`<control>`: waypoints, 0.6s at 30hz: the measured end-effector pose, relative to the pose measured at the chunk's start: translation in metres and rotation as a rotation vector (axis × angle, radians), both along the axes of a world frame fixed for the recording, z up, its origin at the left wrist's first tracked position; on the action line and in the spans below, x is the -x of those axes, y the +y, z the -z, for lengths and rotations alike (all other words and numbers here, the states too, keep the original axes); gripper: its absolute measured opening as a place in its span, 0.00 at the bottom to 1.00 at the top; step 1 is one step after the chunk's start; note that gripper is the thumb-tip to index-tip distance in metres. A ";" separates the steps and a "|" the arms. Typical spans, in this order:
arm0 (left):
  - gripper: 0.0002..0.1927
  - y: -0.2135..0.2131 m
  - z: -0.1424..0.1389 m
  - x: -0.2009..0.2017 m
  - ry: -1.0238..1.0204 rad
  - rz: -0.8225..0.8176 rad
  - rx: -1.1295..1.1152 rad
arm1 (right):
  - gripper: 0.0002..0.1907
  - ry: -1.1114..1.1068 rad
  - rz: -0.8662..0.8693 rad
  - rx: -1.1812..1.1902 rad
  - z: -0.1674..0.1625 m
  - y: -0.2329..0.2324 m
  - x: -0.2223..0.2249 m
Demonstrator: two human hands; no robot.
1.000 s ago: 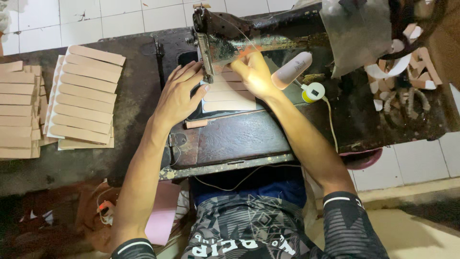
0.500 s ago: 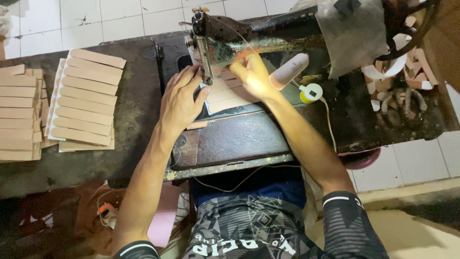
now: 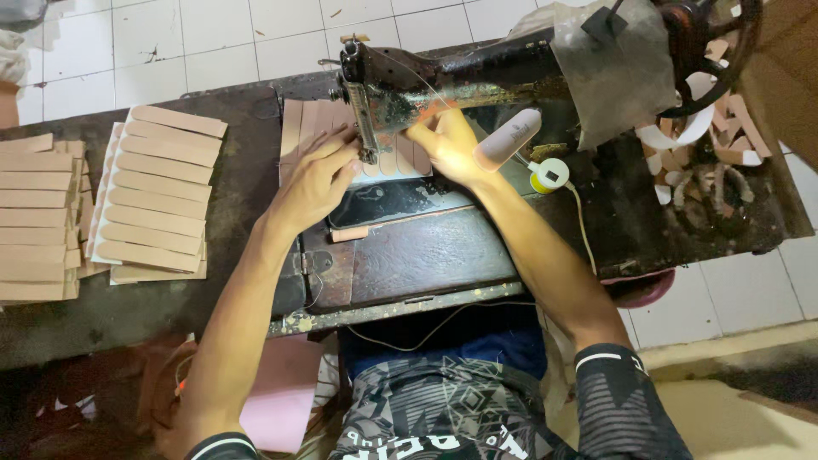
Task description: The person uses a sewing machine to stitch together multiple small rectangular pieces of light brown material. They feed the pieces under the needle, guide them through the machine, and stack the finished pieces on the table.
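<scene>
Table (image 3: 153,315): dark and worn, it carries everything and runs out to both sides of the hands.
Machine (image 3: 460,81): an old black sewing machine lies across the table just beyond the fingers, its head directly between the two hands.
Cloth (image 3: 609,64): a grey cover drapes the machine well to the right of the right hand.
Stacks (image 3: 158,200): rows of tan strips on white backing lie well to the left of the left hand, with more at the table's edge.
Panel (image 3: 319,123): a sheet of joined tan strips lies flat under the machine head, beneath both hands and reaching beyond the left fingers.
Left hand (image 3: 315,183): flat, palm down, fingers spread and pressing on the panel just left of the head; it clasps nothing.
Right hand (image 3: 447,145): laid on the panel just right of the head, fingers bent toward it, pressing rather than clenching.
Lamp (image 3: 509,139): a small white light touches the outer side of the right hand.
Spool (image 3: 550,176): a yellow and white spool sits just right of the right wrist.
Scrap (image 3: 349,233): one short tan strip lies near the left wrist.
</scene>
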State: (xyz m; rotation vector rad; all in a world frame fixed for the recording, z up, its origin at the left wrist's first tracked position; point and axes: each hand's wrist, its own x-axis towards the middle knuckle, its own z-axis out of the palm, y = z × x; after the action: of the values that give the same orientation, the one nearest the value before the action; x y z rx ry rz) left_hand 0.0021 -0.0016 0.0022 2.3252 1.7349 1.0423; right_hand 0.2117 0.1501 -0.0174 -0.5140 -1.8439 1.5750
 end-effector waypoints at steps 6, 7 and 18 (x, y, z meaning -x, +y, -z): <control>0.16 -0.004 -0.001 0.001 0.044 -0.044 0.083 | 0.07 -0.071 0.013 -0.003 -0.003 -0.002 0.002; 0.16 -0.004 -0.002 0.000 0.044 -0.061 0.072 | 0.08 -0.094 0.022 0.001 -0.001 -0.001 0.002; 0.16 -0.007 -0.005 -0.008 0.079 -0.156 0.043 | 0.13 -0.176 0.033 0.009 0.008 0.000 -0.004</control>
State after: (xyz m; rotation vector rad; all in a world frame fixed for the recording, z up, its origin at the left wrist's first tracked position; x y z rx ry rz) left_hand 0.0098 -0.0082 0.0076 2.2656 1.9752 0.9357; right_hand 0.2154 0.1500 -0.0252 -0.7036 -1.9482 1.5592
